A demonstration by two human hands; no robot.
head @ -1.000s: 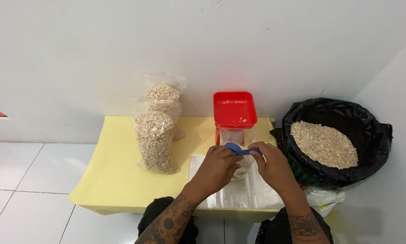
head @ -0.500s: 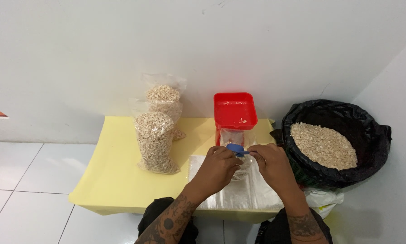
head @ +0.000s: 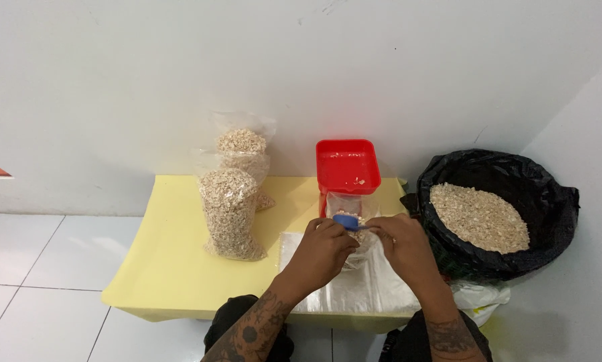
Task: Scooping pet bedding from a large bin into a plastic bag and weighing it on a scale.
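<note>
Floor (head: 39, 268): white tiles, lower left, grey joints.

Table (head: 173, 268): low, pale yellow top, set against a white wall (head: 113, 80).

Front bag (head: 230, 213): clear plastic, upright, filled with pale tan flakes, standing on the left half of the table. No label visible.

Rear bag (head: 243, 149): same kind and filling, directly behind the front bag and partly hidden by it, close to the wall; its open top of clear plastic rises above the flakes.

Empty bags (head: 354, 285): flat stack of clear plastic, lying at the table's front edge, under both hands.

Left hand (head: 322, 251): fingers curled, pinching the near rim of the small bag; forearm tattooed.

Small bag (head: 353, 236): clear, upright on the stack, between the two hands and just before the scale; partly filled with flakes, mouth held open.

Scoop (head: 348, 220): blue, small, at the small bag's mouth, carrying a few flakes; handle runs right into the right hand.

Scale (head: 348, 165): red square tray on top, a few stray flakes in it, standing behind the small bag near the wall. Body mostly hidden.

Right hand (head: 406, 248): fingers pressed together, pinching the scoop's handle.

Bin (head: 555, 201): round, lined with black plastic, right of the table, touching its corner; holds a mound of loose flakes (head: 478, 216).
</note>
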